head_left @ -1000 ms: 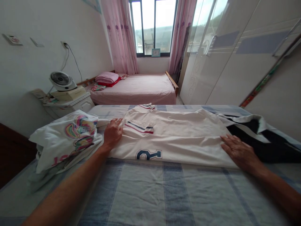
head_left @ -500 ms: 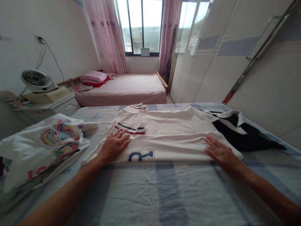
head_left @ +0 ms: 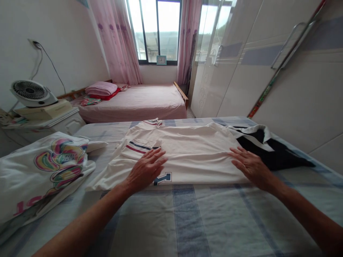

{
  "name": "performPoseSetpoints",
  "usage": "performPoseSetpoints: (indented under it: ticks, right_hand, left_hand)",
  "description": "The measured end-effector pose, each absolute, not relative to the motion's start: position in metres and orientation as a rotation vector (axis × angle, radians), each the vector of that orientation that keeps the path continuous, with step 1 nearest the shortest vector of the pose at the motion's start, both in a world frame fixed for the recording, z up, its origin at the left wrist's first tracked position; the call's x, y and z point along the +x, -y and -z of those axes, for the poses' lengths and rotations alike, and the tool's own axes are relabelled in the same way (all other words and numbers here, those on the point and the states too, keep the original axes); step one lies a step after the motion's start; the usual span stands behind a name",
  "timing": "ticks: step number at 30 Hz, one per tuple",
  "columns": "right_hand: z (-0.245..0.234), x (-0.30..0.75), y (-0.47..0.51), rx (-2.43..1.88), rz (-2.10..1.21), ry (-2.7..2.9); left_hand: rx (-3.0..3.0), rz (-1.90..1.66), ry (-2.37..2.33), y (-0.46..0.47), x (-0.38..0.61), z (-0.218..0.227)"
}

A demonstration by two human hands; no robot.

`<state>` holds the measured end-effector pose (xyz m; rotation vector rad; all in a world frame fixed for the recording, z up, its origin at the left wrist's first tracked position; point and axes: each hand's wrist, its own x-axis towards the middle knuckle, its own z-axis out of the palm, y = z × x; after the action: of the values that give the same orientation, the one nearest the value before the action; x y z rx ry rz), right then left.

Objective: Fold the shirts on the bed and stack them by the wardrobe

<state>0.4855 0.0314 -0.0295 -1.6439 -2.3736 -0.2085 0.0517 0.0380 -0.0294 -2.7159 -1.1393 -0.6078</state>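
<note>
Both hands lie flat, palms down, on a white shirt (head_left: 193, 150) spread across the bed (head_left: 187, 221), whose sheet is checked in pale blue and white. The left hand (head_left: 147, 168) rests near the shirt's front edge, fingers apart and stretched out, gripping nothing. It covers part of a dark blue letter printed on the cloth, and its fingertips lie just beside a sleeve with red and navy stripes. The right hand (head_left: 250, 166) rests towards the shirt's right end, fingers likewise spread and closed on nothing. The shirt lies sideways to the person, with a striped collar showing at its far edge.

Just beyond the right hand, a dark garment (head_left: 276, 157) with a white collar lies crumpled on the bed, touching the shirt's right end. To the left, a printed shirt (head_left: 50, 164) with a swirl of bright colours sits in a loose heap, near the white one. Behind it, a bedside cabinet (head_left: 53, 123) carries a small fan (head_left: 29, 92). Farther off stands a pink bed (head_left: 144, 103) with a folded blanket (head_left: 101, 88) at its head, below a window (head_left: 155, 32) hung with pink curtains (head_left: 115, 43). A pale wardrobe (head_left: 241, 71) fills the right side.
</note>
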Motion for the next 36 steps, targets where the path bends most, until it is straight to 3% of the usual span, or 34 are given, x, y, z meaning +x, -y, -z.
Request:
performPoseSetpoints:
  ticks: [3,13,18,23,31,36]
  right_hand:
    - [0.027,0.493,-0.058,-1.625,0.210,2.342]
    - [0.041,0.535,-0.089,-2.061,0.259,2.107]
    - [0.057,0.496,-0.071,-1.717,0.521,2.247]
    - [0.083,0.498,-0.066,-1.596,0.271,2.431]
    - [0.003,0.384,-0.072,-1.419,-0.128,2.282]
    - [0.011,0.303,-0.076,-1.013,-0.426,2.387]
  left_hand:
    - [-2.783,0.523,0.996,-0.036,0.069,0.029]
    - [-2.936,0.309,1.166,-0.043,0.067,0.049]
    - [-2.973,0.362,1.218,-0.040,0.072,0.047]
    - [-2.939,0.495,1.251,-0.040,0.063,0.038]
    - [-2.652,0.551,1.555,-0.011,-0.040,0.020]
    - [-2.536,0.362,1.865,0.013,-0.078,0.045]
